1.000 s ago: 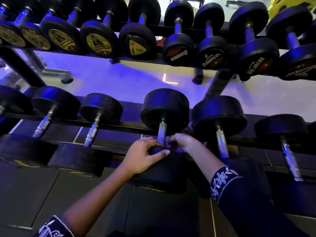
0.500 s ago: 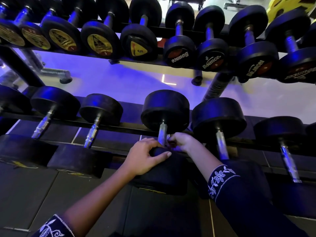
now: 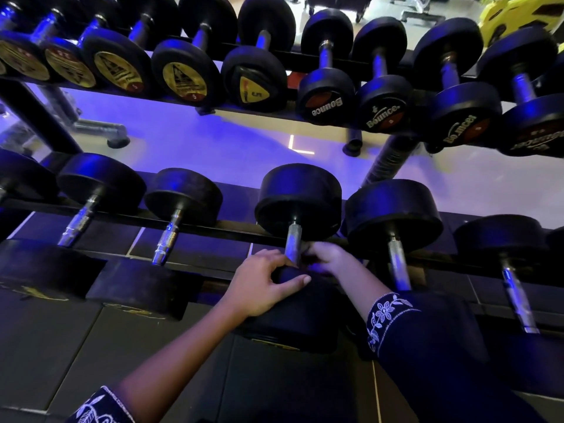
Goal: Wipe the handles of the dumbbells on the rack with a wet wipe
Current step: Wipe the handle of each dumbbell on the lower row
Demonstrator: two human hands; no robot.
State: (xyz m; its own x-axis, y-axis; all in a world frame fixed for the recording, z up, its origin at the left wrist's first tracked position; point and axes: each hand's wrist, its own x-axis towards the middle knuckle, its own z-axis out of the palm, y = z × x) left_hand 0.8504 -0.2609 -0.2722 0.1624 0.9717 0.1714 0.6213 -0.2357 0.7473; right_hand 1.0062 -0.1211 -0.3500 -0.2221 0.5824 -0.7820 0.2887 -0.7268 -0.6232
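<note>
A black dumbbell lies on the lower rack rail [image 3: 213, 228] with its knurled steel handle [image 3: 293, 241] pointing toward me. My left hand [image 3: 262, 285] grips the top edge of its near head [image 3: 299, 322], fingers over the rim and thumb across the front. My right hand [image 3: 331, 259] is curled round the lower end of the handle from the right. A small pale patch between those fingers and the handle looks like the wet wipe [image 3: 306, 248], and the rest of it is hidden. The far head [image 3: 300, 196] rests beyond the rail.
More dumbbells flank it on the lower rail, with a handle to the right [image 3: 398, 264] and one to the left [image 3: 166, 241]. An upper shelf carries several smaller dumbbells [image 3: 326, 96]. Dark floor tiles [image 3: 91, 346] lie below, and pale floor shows behind the rack.
Both hands stay on the same dumbbell in nearly the same hold. Only the view has shifted slightly.
</note>
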